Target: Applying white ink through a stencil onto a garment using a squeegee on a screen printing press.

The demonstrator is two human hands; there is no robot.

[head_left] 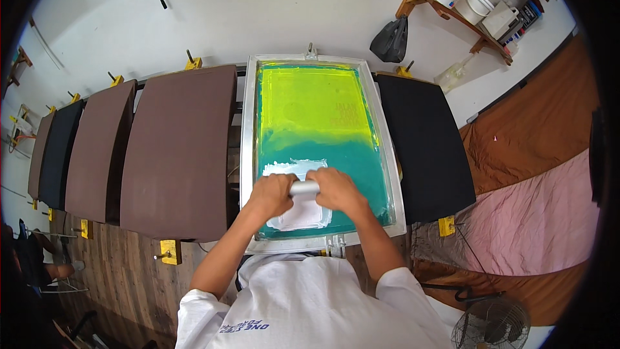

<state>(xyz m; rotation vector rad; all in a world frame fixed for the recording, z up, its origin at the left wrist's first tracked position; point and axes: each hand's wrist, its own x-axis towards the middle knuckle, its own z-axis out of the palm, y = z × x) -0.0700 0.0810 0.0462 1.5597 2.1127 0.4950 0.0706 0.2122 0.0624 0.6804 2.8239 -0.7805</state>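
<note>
My left hand and my right hand are both closed around the silver handle of a squeegee. My fists sit close together, with a short stretch of bare handle between them. Beneath them lies a screen-printing screen in a metal frame. Its mesh is yellow-green at the far part and teal at the near part. White ink is spread around the squeegee on the near left of the mesh. The squeegee's blade is hidden by my hands and the handle.
Brown-covered printing boards stand in a row to the left, with yellow clamps. A black-covered board is at the right. Beyond it are a wall shelf with white buckets, a black bag, brown and pink cloth and a fan.
</note>
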